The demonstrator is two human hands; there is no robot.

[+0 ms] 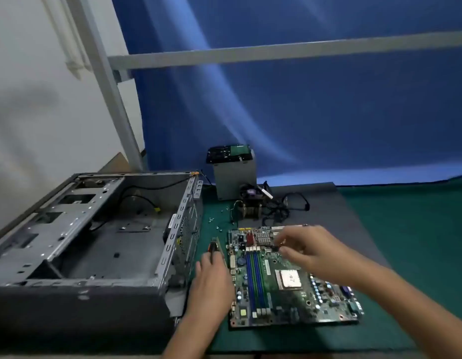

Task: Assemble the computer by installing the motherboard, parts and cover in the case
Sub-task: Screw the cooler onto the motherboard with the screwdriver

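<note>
Lying flat on the green mat [395, 255] is one motherboard [281, 288], beside one open case [90, 242]. Two hands: right hand [306, 251] is pinching something small over the board's far end; left hand [211, 286] is resting at its left edge, grip loosely spread, beside a screwdriver [213, 251].

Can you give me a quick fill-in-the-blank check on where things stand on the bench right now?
1. The motherboard lies on the green mat, ____ the open case.
2. The right hand hovers over the board's ____ edge.
3. The heatsink fan sits ____ the motherboard.

Answers: outside; far; beyond
</note>
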